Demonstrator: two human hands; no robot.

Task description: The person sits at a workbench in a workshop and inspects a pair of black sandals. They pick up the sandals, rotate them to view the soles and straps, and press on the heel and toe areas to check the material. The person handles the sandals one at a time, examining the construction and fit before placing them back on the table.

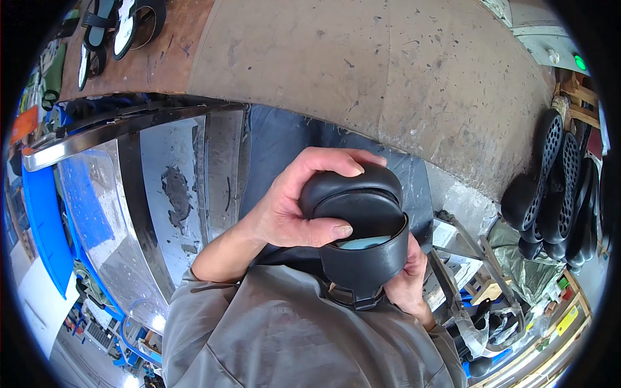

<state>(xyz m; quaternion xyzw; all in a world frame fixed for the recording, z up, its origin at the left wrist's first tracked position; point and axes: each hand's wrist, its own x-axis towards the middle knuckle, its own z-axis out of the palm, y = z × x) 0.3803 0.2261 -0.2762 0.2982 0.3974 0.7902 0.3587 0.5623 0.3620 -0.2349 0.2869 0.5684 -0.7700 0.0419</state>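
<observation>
Close in front of my body I hold a black closed-toe shoe (363,266) with a rounded toe and a raised heel cup. My left hand (284,207) wraps over the toe from the left, fingers on top and thumb at the edge of the opening. A pale bluish insole (365,242) shows inside the shoe. My right hand (407,281) grips the shoe from the lower right, and most of its fingers are hidden behind it. A strap with a buckle (354,299) sits at the end nearest me.
A worn brown workbench (362,58) spans the far side, with black sandals (129,29) at its far left. Black shoe forms with perforated soles (550,181) hang at the right. A metal-edged machine with a clear panel (97,213) stands left; a metal frame (479,258) stands right.
</observation>
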